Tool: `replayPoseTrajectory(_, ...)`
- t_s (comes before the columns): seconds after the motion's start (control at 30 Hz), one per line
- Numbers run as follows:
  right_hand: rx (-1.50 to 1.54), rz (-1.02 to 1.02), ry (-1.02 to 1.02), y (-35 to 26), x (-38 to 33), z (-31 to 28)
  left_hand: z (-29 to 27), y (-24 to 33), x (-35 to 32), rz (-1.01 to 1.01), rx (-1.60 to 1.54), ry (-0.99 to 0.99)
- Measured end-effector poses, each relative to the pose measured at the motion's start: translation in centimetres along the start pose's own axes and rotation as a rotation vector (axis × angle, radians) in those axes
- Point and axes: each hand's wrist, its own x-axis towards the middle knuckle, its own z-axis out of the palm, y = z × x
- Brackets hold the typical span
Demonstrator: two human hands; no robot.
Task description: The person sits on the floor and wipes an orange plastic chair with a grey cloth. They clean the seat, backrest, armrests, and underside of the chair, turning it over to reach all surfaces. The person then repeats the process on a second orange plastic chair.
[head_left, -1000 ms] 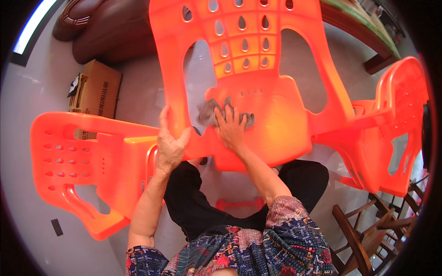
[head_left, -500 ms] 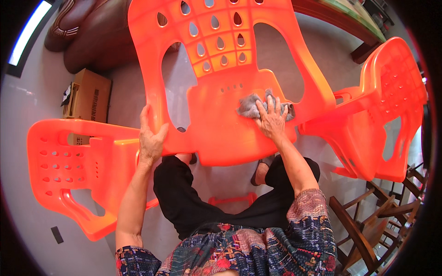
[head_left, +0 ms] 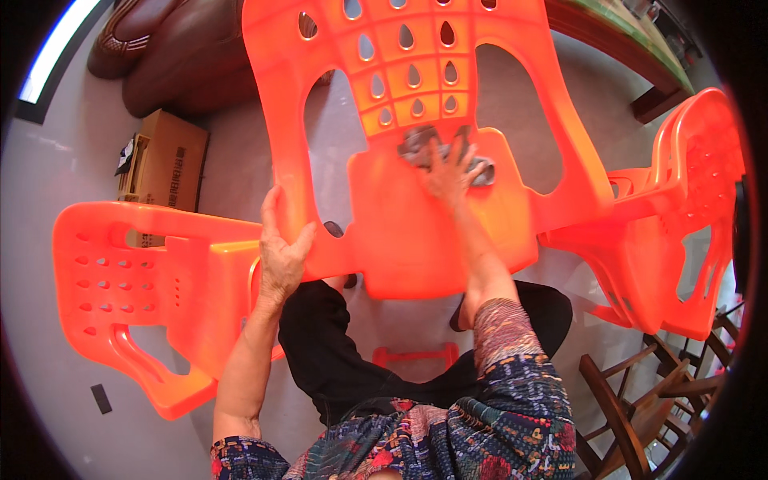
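An orange plastic armchair (head_left: 400,228) faces me, its teardrop-holed backrest at the far side. My left hand (head_left: 284,256) grips the chair's left armrest, thumb apart from the fingers. A crumpled grey cloth (head_left: 482,171) lies under my right hand (head_left: 449,170), whose spread fingers press it onto the back of the seat, just below the backrest. Parts of the cloth stick out on both sides of those fingers, which are slightly blurred.
Another orange chair (head_left: 192,300) lies tipped at the left, and stacked orange chairs (head_left: 640,232) stand at the right. A cardboard box (head_left: 172,164), a brown leather sofa (head_left: 188,60), a wooden table (head_left: 632,40) and dark wooden chairs (head_left: 632,416) surround the spot. A small orange stool (head_left: 416,354) is between my legs.
My right hand has slid the cloth up and to the left across the seat, toward the backrest. My left hand keeps its hold on the armrest. The whole view has shifted slightly.
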Motion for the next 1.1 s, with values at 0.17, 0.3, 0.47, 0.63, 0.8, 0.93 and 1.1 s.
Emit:
replayPoseTrajectory(0.17,0.127,-0.128,0.019,-5.3,-7.5,-1.6,0.3,-0.4,0.3,0.004,-0.069,-0.011)
replayPoseTrajectory(0.3,0.185,-0.202,-0.107,-5.1,-13.1,-5.9,0.1,-0.5,0.4,0.079,-0.062,0.003)
replayPoseTrajectory(0.47,0.15,-0.193,-0.163,-0.5,-16.5,-9.6,-0.2,-2.0,0.9,0.103,0.037,0.027)
replayPoseTrajectory(0.63,-0.127,0.14,0.088,7.9,-15.3,-10.7,-0.1,-1.6,0.8,0.054,0.106,0.042)
replayPoseTrajectory(0.8,1.015,0.621,0.408,16.1,-14.5,-7.1,0.4,-2.5,1.7,0.134,0.125,0.06)
replayPoseTrajectory(0.93,1.367,0.858,0.557,12.8,-15.1,-6.3,-0.5,-3.6,1.8,0.105,0.149,0.075)
replayPoseTrajectory(1.1,1.201,1.073,0.672,5.9,-18.6,-3.7,-0.1,-3.1,1.7,0.097,0.147,0.072)
